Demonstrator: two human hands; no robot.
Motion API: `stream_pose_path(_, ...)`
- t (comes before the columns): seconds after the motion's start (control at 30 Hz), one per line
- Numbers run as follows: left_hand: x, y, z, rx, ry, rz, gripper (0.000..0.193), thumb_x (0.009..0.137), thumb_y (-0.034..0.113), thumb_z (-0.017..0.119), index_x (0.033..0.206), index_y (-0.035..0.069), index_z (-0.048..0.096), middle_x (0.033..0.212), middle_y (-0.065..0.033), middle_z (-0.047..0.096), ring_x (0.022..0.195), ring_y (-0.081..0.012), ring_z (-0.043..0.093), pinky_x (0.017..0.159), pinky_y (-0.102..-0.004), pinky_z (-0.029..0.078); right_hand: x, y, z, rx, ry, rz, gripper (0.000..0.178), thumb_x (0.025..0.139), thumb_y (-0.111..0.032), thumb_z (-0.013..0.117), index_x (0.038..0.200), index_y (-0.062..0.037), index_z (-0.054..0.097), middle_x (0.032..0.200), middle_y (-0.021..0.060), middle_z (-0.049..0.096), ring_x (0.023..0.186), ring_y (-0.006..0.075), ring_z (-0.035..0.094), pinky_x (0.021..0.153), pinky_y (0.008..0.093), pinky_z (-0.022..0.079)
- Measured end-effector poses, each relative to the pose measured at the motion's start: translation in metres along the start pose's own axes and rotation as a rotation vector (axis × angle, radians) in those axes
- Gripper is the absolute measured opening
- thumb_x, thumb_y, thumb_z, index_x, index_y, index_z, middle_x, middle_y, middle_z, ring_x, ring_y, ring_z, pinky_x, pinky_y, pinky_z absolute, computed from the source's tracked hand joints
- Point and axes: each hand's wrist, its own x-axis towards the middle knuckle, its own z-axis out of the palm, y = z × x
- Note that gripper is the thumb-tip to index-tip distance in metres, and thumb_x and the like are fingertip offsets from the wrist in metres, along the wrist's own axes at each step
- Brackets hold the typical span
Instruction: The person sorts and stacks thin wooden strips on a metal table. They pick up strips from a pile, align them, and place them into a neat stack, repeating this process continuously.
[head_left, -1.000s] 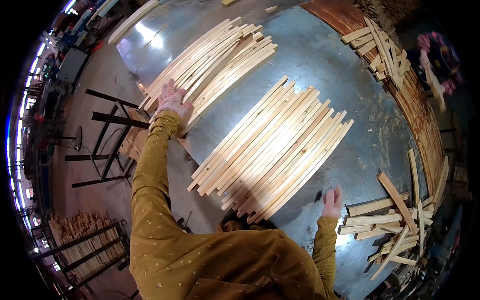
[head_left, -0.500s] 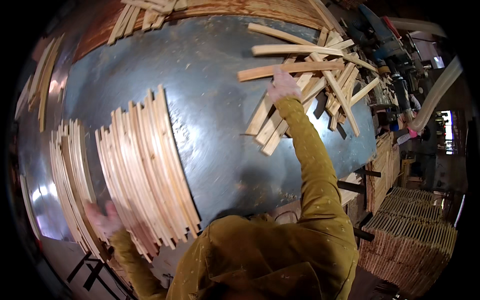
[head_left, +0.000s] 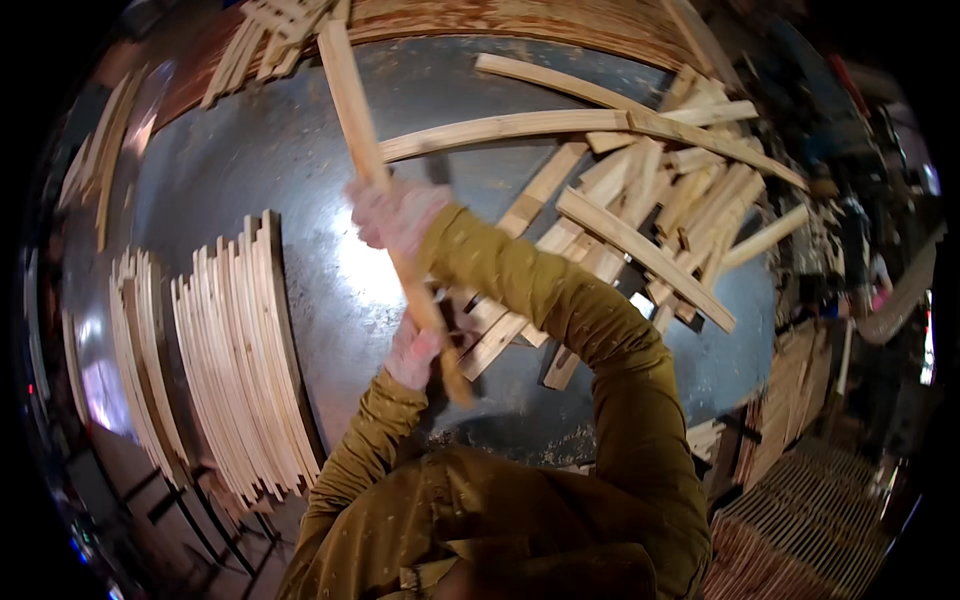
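Observation:
In front of me a pale wooden strip slants across the head view, its far end up and to the left. My right hand is closed around its middle. Lower down, my left hand grips the strip near its close end; some of those fingers are hidden and blurred. A loose, crisscrossed pile of wooden strips lies just right of my hands. Left of them, a neat row of strips stands packed side by side on the metal table.
A second, narrower row of strips sits farther left. More strips lie by a wooden board at the table's far edge. At lower right is a big stack of slats. Dim machinery and a hose fill the right side.
My right hand has come left from the pile with a strip. My left hand has moved right, from beside the rows onto that strip. The view has shifted a little.

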Motion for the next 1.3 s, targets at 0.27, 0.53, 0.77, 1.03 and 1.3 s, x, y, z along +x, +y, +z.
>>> stream_pose_path(0.27, -0.016, 0.000, -0.079, 0.067, 0.279, -0.188, 0.048, 0.092, 0.034, 0.067, 0.120, -0.004, 0.061, 0.101, -0.0060, 0.067, 0.089, -0.0126, 0.060, 0.082, -0.0282, 0.050, 0.068, 0.019, -0.281, -2.017, 0.630, 0.227, 0.067, 0.082, -0.033, 0.070, 0.135, -0.0032, 0.043, 0.118, 0.0167, 0.067, 0.113, 0.0263, 0.063, 0.109, 0.0419, 0.035)
stream_pose_path(0.53, -0.083, 0.004, -0.123, 0.952, 0.773, -0.313, 0.052, 0.088, 0.039, 0.068, 0.133, 0.015, 0.054, 0.114, -0.0164, 0.068, 0.105, -0.0353, 0.065, 0.088, -0.0411, 0.051, 0.094, 0.032, -0.121, -1.143, 0.183, 0.272, 0.039, 0.094, -0.030, 0.059, 0.118, 0.0008, 0.059, 0.099, 0.0182, 0.071, 0.085, 0.0263, 0.070, 0.073, 0.0371, 0.056)
stream_pose_path(0.77, -0.125, 0.000, -0.171, 1.940, 0.828, 0.012, 0.084, 0.078, 0.033, 0.077, 0.147, 0.006, 0.037, 0.142, -0.0245, 0.044, 0.129, -0.0414, 0.045, 0.103, -0.0528, 0.039, 0.059, 0.067, -0.067, 0.225, -0.238, 0.035, 0.088, 0.091, -0.068, 0.047, 0.134, 0.0089, 0.047, 0.070, 0.0106, 0.062, 0.057, 0.0188, 0.061, 0.071, 0.0387, 0.058)
stream_pose_path(1.03, -0.056, 0.156, -0.098, 2.018, 0.364, 0.765, 0.064, 0.077, 0.037, 0.078, 0.129, 0.010, 0.053, 0.127, -0.0137, 0.057, 0.120, -0.0297, 0.055, 0.101, -0.0478, 0.042, -0.015, 0.031, 0.036, -0.406, -0.555, 0.243, 0.066, 0.090, -0.061, 0.059, 0.119, -0.0016, 0.062, 0.072, 0.0102, 0.066, 0.058, 0.0143, 0.063, 0.052, 0.0275, 0.055)
stream_pose_path(1.3, -0.077, 0.164, -0.159, 1.620, 0.025, -0.147, 0.078, 0.071, 0.069, 0.074, 0.110, 0.002, 0.064, 0.090, -0.0178, 0.069, 0.084, -0.0330, 0.069, 0.078, -0.0406, 0.056, -0.035, 0.039, -0.059, -0.555, 0.605, -0.854, 0.044, 0.098, -0.025, 0.054, 0.132, 0.0029, 0.053, 0.124, 0.0232, 0.060, 0.111, 0.0296, 0.059, 0.103, 0.0386, 0.046)
